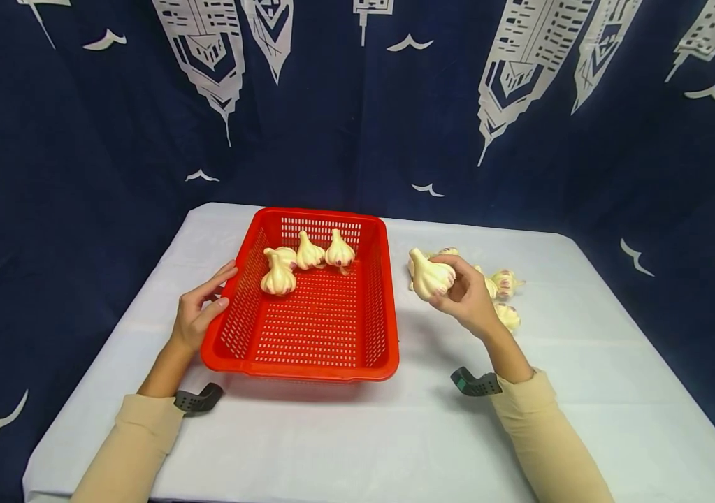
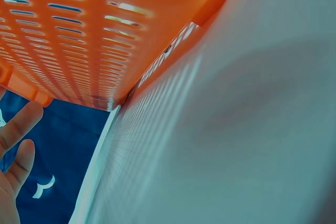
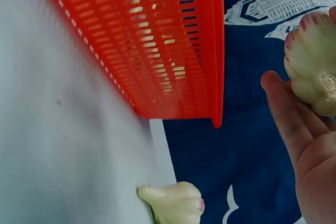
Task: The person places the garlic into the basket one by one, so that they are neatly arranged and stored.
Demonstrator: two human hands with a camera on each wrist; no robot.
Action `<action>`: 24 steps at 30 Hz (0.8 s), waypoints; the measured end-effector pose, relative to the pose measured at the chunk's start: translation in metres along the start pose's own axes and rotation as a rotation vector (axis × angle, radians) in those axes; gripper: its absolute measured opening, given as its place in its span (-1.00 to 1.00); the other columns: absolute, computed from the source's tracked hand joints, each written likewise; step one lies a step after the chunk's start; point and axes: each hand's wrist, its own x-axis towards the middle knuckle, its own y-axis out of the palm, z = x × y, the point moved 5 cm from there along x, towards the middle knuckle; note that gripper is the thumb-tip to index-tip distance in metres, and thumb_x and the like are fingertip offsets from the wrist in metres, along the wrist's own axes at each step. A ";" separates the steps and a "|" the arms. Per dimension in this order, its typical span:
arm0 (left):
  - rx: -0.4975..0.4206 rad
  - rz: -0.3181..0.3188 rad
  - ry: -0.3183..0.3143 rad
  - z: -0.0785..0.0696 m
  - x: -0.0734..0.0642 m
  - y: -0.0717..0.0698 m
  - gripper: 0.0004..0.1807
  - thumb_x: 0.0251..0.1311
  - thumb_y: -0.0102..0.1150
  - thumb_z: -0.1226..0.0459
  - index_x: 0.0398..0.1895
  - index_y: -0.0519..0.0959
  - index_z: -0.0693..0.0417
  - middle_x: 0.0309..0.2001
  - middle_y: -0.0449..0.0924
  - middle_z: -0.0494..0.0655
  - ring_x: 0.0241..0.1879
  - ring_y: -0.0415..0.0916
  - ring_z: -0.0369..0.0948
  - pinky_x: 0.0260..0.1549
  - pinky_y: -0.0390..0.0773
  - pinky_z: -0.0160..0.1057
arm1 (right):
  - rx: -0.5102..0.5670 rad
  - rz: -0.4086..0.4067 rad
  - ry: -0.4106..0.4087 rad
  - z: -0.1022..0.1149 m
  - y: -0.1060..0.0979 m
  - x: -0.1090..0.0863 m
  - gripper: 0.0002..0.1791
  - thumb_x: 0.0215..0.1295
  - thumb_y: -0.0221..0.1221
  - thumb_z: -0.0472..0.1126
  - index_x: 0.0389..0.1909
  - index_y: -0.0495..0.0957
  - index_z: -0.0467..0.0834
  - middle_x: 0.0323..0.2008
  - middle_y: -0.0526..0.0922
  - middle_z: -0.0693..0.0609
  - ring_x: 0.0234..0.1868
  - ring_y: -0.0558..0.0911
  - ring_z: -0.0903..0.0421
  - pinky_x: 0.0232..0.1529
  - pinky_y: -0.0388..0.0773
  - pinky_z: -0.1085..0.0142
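My right hand [image 1: 472, 300] holds a garlic bulb [image 1: 432, 276] between thumb and fingers, raised to the right of a red plastic basket [image 1: 316, 372]. In the right wrist view the same garlic bulb [image 3: 314, 66] shows its root end above my palm. My left hand [image 1: 198, 312] rests against the basket's left rim, its fingers fairly straight; the left wrist view catches its fingertips [image 2: 27, 119] by the basket wall [image 2: 68, 35]. Several garlic bulbs [image 1: 278, 274] lie inside the basket, grouped toward its back and left side.
More garlic bulbs [image 1: 505, 283] lie on the white table [image 1: 583, 363] behind and beside my right hand, partly hidden by it. A dark blue cloth [image 1: 357, 140] with white building prints hangs behind the table. Each wrist carries a black strap [image 1: 198, 399].
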 end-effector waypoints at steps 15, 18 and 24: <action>-0.009 0.005 0.018 0.001 0.000 0.001 -0.47 0.05 -0.02 0.47 0.17 0.53 0.42 0.24 0.44 0.34 -0.20 0.57 -0.42 -0.34 0.42 -0.42 | -0.017 0.008 -0.029 0.006 0.014 0.014 -0.35 -0.14 0.18 -0.63 0.10 0.27 -0.65 -0.08 0.49 -0.02 -0.18 0.47 0.13 -0.22 0.54 0.45; -0.010 0.003 0.016 0.002 -0.001 -0.001 -0.47 0.05 -0.02 0.47 0.17 0.53 0.42 0.24 0.44 0.34 -0.18 0.57 -0.42 -0.34 0.43 -0.42 | -0.019 0.024 -0.039 0.008 0.019 0.016 -0.33 -0.13 0.16 -0.63 0.12 0.25 -0.67 -0.06 0.51 0.00 -0.18 0.48 0.14 -0.23 0.55 0.46; -0.001 0.004 0.011 0.005 -0.001 -0.002 -0.47 0.05 -0.02 0.48 0.16 0.53 0.43 0.24 0.44 0.34 -0.20 0.56 -0.43 -0.34 0.42 -0.42 | -0.002 0.082 -0.060 0.012 0.028 0.022 -0.37 -0.11 0.17 -0.61 0.10 0.29 -0.67 -0.09 0.55 0.01 -0.20 0.52 0.12 -0.27 0.60 0.41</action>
